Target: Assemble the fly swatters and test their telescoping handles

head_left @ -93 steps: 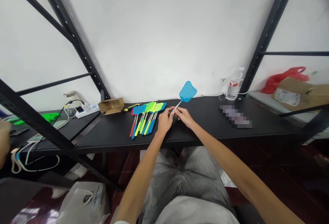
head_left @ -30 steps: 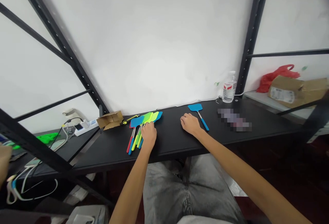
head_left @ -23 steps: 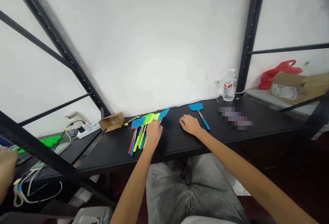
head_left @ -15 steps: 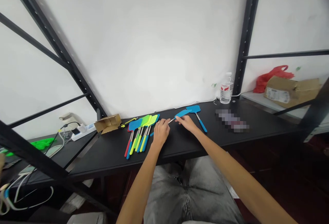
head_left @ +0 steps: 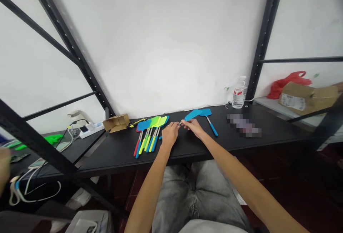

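Both forearms [head_left: 150, 183] are crossing the front edge of the desk [head_left: 184, 146], bare surface spreading between them. Unlike a second ago, left hand [head_left: 169, 133] and right hand [head_left: 194, 126] are clamping their fingers on the shaft of one blue swatter [head_left: 193, 114], just right of the swatter pile [head_left: 155, 121]; its long axis is slanting, head pointing away and rightward.

Blk desk [head_left: 115, 154] holds swatter row [head_left: 154, 122], lone blue swatter [head_left: 206, 112], open cardbd box [head_left: 116, 122], yel. cutter [head_left: 137, 122] & btl. [head_left: 238, 95]
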### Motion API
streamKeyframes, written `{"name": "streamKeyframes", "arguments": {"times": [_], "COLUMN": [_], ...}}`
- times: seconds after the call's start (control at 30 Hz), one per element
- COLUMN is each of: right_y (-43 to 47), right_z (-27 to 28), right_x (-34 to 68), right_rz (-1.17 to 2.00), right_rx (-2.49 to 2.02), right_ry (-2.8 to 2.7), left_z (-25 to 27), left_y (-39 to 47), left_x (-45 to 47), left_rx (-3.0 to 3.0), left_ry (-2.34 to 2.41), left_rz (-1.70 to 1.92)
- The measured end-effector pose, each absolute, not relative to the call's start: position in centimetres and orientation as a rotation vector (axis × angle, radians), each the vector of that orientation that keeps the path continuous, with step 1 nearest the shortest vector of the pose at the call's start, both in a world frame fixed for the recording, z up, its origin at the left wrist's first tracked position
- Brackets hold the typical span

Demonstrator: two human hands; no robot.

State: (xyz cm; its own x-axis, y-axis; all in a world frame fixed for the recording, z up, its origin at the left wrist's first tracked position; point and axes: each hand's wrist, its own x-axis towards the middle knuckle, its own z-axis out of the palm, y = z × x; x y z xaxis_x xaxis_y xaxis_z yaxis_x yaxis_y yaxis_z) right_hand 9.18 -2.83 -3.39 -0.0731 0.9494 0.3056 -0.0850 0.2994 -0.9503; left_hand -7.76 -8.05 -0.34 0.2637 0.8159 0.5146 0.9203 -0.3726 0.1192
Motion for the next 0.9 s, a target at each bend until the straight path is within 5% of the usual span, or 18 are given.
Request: {"name": "streamKeyframes", "arguments": {"times": [0.9], "right_y": [-3.13], "right_z": [-3.29], "right_x": [8.82], "right_rz": [1.035], "right_rx": [-0.909], "right_ry": [-1.186], "left_z": [-0.77], "left_y": [-7.58], "left_x": [-7.23], "left_rx": [-2.300], "left_ry": [-1.704], "left_rz": [-0.711]}}
